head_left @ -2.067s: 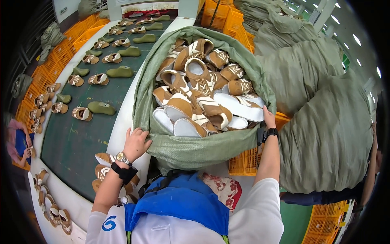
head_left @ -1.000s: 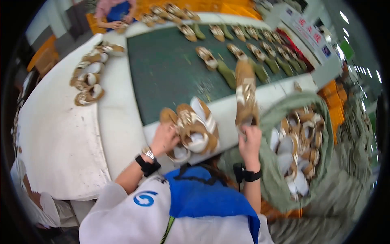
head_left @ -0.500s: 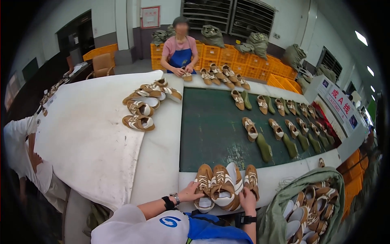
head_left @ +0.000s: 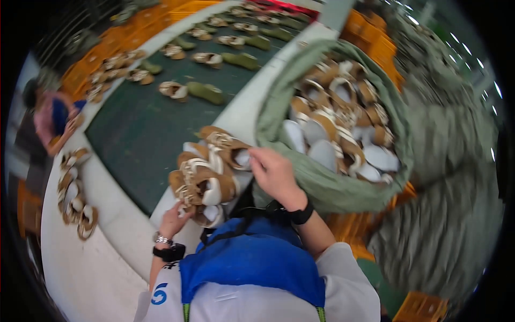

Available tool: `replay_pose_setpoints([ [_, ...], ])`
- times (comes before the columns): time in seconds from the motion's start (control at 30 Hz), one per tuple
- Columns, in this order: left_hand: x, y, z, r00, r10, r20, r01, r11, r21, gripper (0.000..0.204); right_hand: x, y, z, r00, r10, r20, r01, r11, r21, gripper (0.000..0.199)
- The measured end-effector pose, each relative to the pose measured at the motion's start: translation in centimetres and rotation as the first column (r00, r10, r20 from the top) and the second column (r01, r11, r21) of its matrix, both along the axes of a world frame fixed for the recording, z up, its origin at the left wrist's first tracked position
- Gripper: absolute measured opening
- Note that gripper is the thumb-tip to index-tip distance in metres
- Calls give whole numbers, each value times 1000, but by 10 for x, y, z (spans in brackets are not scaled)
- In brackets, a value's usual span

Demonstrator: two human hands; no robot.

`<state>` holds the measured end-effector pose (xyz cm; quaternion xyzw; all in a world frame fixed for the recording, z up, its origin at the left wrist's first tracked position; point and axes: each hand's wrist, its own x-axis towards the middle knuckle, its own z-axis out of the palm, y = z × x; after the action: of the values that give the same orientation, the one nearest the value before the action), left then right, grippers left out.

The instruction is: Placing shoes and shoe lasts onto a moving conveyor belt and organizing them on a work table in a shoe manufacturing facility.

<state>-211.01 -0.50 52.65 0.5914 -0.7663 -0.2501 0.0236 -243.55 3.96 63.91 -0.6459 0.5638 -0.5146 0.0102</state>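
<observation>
You have a heap of sandals (head_left: 206,174) on the white table edge (head_left: 115,214) right in front of you, about five or six brown-and-white ones stacked on each other (the blur makes a firm count hard). Your left hand (head_left: 173,219) is tucked under the heap's near side, fingers curled against the lowest sandals; whether it really clamps one you cannot tell. Your right hand (head_left: 274,173) sits at the heap's right side, fingers bent and closed on the edge of the top sandal (head_left: 228,146), wrist bent back toward your chest. Just right of that hand stands one open green sack (head_left: 322,185), its rim touching the table edge, filled with well over a dozen more sandals, soles and straps mixed. Beyond the heap runs the dark green belt (head_left: 137,134), carrying roughly nine sandals and green lasts in pairs, with open belt between them and your heap. On the white table to your left lies a second cluster (head_left: 75,193) of about six sandals, well apart. Another person (head_left: 51,115) stands at the far left.
</observation>
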Motion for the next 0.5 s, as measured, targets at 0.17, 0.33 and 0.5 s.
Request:
replay_pose_setpoints([
  [0.17, -75, -8, 78, 997, -78, 28, 83, 941, -328, 38, -125, 74, 8, 674, -698, -242, 694, 711, -116, 31],
  [0.33, -180, 3, 123, 669, -675, -311, 460, 704, -541, 36, -143, 103, -57, 795, -533, -291, 600, 763, 240, 53],
  [0.5, -235, 12, 132, 456, -843, -286, 710, 538, -454, 39, -137, 109, -30, 762, -609, -221, 647, 735, 203, 48],
])
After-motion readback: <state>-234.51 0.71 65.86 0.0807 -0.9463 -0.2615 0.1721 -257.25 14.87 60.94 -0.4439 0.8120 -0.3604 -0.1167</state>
